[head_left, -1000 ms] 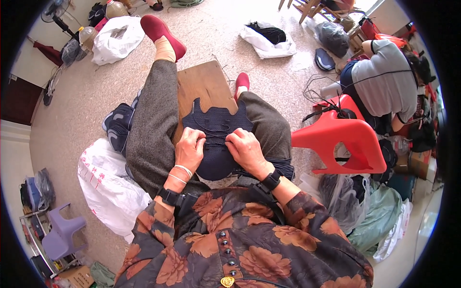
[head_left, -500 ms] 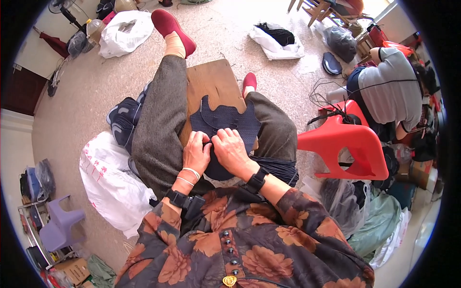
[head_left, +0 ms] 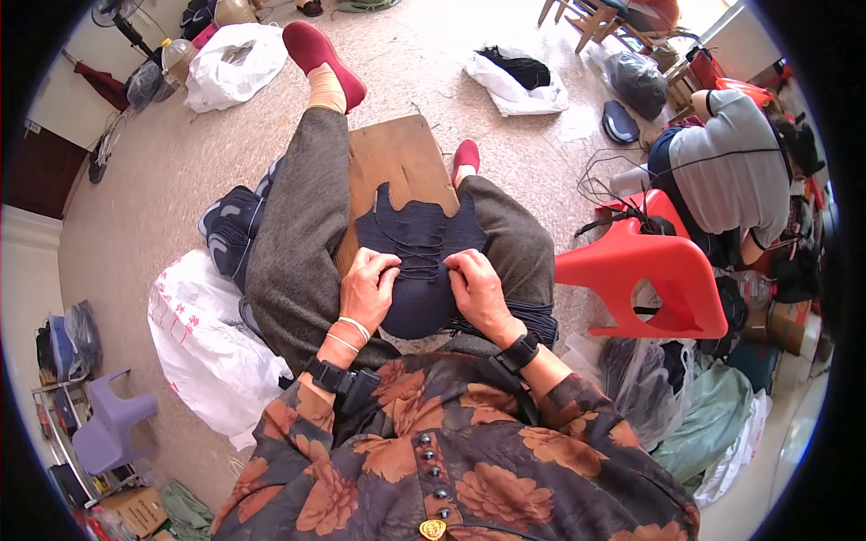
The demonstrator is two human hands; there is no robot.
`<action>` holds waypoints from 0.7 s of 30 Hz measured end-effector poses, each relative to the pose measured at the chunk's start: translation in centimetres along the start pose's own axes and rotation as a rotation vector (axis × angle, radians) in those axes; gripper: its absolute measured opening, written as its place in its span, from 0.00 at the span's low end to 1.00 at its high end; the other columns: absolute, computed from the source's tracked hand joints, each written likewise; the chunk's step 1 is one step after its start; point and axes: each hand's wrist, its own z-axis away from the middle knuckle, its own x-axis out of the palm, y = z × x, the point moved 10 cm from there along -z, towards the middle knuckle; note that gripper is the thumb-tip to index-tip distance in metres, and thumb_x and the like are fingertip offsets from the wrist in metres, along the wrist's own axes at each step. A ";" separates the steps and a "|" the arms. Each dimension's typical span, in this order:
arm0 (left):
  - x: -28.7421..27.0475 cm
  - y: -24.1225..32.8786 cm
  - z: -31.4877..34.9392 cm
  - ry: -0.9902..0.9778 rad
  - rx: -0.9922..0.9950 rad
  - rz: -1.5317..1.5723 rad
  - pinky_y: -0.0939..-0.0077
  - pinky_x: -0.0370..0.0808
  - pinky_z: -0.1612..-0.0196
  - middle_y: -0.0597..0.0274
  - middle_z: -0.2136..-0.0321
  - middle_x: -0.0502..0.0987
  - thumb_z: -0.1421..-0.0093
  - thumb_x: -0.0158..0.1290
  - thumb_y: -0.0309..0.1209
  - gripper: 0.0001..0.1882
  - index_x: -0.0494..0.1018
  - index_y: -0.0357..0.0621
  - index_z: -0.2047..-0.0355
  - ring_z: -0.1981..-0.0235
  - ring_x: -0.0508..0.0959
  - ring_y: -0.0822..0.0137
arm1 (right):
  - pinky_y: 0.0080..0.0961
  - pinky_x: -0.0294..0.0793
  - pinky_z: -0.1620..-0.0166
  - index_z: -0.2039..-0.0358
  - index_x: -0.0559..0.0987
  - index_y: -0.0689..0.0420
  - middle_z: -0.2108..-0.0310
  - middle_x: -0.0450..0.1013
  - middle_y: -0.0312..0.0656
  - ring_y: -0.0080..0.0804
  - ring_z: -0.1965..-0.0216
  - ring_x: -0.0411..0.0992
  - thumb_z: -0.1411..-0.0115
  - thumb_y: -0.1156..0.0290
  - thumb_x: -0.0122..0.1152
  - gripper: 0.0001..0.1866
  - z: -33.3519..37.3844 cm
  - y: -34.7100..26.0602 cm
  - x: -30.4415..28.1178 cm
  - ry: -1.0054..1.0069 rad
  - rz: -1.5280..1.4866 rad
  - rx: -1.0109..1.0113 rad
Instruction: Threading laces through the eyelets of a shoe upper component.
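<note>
A dark navy shoe upper (head_left: 422, 311) lies spread over a wooden board (head_left: 401, 149) between my legs. Dark shoelace (head_left: 420, 255) runs in several crosswise rows over the middle of the upper. My left hand (head_left: 368, 281) is closed at the left side of the lacing, thumb and forefinger pinching the upper's edge. On the opposite side my right hand (head_left: 480, 290) is pinched on what looks like the lace; its fingertips partly hide it. A bundle of dark laces (head_left: 528, 317) rests by my right thigh, beside my right wrist.
A red plastic stool (head_left: 645, 275) with black cords on it stands to the right; beyond it a person (head_left: 726, 167) bends over. White bags (head_left: 212, 338) and dark shoe uppers (head_left: 236, 221) lie at my left. A white bag (head_left: 519, 86) of black laces sits ahead.
My right hand has moved away from the left, out to the right side of the upper. The crosswise lace rows now show between the hands. My left hand has barely shifted.
</note>
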 end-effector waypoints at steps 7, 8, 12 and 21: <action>1.8 0.7 -1.5 -0.244 0.051 -0.225 0.61 0.77 0.60 0.58 0.64 0.74 0.44 0.62 0.28 0.05 0.81 0.45 0.66 0.63 0.80 0.52 | 0.42 0.73 0.53 0.60 0.75 0.60 0.63 0.72 0.48 0.50 0.57 0.72 0.42 0.81 0.55 0.09 0.1 -0.6 0.1 0.000 0.045 -0.030; 1.7 0.9 -1.7 -0.246 0.053 -0.224 0.61 0.77 0.60 0.58 0.64 0.74 0.44 0.62 0.28 0.05 0.81 0.45 0.66 0.63 0.80 0.52 | 0.42 0.72 0.53 0.60 0.75 0.60 0.63 0.72 0.48 0.50 0.57 0.72 0.42 0.81 0.55 0.09 0.1 -0.5 0.1 -0.002 0.049 -0.028; 2.4 1.4 -2.0 -0.320 0.107 -0.291 0.59 0.78 0.61 0.59 0.63 0.74 0.44 0.62 0.28 0.05 0.79 0.45 0.67 0.64 0.81 0.52 | 0.42 0.72 0.52 0.60 0.76 0.60 0.62 0.71 0.48 0.50 0.56 0.72 0.42 0.80 0.56 0.09 0.1 -0.4 0.2 -0.017 0.073 -0.036; 1.5 0.7 -1.8 -0.202 0.127 -0.254 0.59 0.77 0.61 0.56 0.65 0.74 0.42 0.58 0.24 0.03 0.76 0.41 0.67 0.64 0.80 0.50 | 0.42 0.71 0.52 0.60 0.77 0.59 0.62 0.70 0.47 0.49 0.56 0.71 0.43 0.81 0.56 0.10 0.1 -1.0 0.3 -0.030 0.094 -0.063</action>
